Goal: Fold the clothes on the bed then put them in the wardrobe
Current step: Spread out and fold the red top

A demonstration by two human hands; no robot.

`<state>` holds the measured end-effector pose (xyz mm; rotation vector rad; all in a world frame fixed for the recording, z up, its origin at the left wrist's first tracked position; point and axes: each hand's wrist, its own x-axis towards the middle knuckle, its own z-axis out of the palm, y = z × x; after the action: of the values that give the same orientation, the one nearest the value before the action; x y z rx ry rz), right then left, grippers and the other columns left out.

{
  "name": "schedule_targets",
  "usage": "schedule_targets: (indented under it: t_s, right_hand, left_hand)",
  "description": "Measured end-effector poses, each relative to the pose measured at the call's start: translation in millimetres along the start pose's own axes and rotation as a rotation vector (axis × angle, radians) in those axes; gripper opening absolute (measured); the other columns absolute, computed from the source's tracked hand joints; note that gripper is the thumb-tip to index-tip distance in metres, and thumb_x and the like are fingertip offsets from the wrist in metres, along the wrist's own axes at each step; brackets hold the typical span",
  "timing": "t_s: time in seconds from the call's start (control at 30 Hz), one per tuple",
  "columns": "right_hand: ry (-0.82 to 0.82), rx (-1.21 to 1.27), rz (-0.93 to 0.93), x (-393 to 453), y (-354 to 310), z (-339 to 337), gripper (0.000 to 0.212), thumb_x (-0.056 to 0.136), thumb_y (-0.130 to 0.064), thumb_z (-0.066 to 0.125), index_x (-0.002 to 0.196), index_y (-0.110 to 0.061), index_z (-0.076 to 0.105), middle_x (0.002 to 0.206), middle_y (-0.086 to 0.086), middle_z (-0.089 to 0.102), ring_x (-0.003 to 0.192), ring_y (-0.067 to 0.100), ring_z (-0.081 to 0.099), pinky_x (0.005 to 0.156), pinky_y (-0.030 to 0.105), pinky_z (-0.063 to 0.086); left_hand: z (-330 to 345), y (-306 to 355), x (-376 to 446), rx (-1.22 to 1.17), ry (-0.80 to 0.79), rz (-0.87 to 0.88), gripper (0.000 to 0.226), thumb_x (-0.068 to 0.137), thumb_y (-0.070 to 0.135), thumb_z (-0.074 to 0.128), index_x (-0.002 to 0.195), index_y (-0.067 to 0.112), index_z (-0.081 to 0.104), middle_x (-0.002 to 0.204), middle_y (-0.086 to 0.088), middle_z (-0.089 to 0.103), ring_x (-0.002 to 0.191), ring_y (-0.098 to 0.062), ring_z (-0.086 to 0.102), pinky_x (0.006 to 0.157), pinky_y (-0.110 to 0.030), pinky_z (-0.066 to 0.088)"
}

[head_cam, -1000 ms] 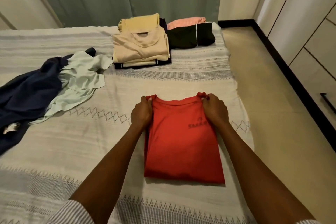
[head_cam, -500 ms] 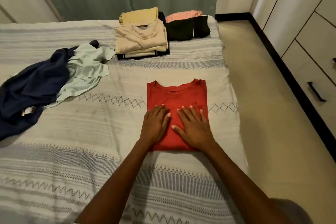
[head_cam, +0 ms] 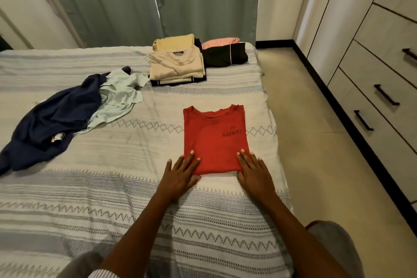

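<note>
Where hands [head_cam: 180,172] rest, red shirt's [head_cam: 214,140] hem.

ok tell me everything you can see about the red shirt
The red shirt is folded into a neat upright rectangle, lying flat on the striped bedspread near its right edge. It looks like soft knit fabric, collar at the far end, dark lettering on its right side. The left hand and right hand lie flat, fingers straight, on its near corners.

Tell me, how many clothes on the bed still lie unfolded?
2: a navy garment crumpled at the bed's left side, and a pale green garment overlapping its right edge. More could be hidden beneath them.
</note>
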<state>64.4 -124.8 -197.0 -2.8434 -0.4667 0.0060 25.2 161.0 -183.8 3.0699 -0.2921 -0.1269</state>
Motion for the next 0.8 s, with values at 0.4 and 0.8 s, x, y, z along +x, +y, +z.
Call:
schedule_targets:
  t_s: [0.4, 0.8]
  right_hand:
    - [0.104, 0.200, 0.083, 10.3, -11.9, -64.8, 0.042, 0.098, -0.013, 0.048, 0.133, -0.031, 0.061, 0.118, 0.006, 0.071, 0.096, 0.029, 0.068, 0.077, 0.036, 0.053]
    - [0.542, 0.729, 0.038, -11.8, -44.4, -196.0, 0.026, 0.094, -0.019, 0.056, 0.114, -0.014, 0.071, 0.098, 0.007, 0.069, 0.092, 0.023, 0.061, 0.084, 0.044, 0.054]
  left_hand:
    - [-54.2, 22.4, 3.4, -0.652, 0.328, -0.164, 0.023, 0.095, 0.025, 0.057, 0.111, 0.009, 0.056, 0.110, -0.007, 0.061, 0.086, -0.026, 0.064, 0.063, -0.042, 0.055]
    - [-168.7, 69.8, -41.7, -1.190, 0.732, -0.234, 0.017, 0.099, 0.031, 0.057, 0.106, 0.017, 0.064, 0.091, 0.003, 0.068, 0.082, -0.009, 0.062, 0.069, -0.029, 0.049]
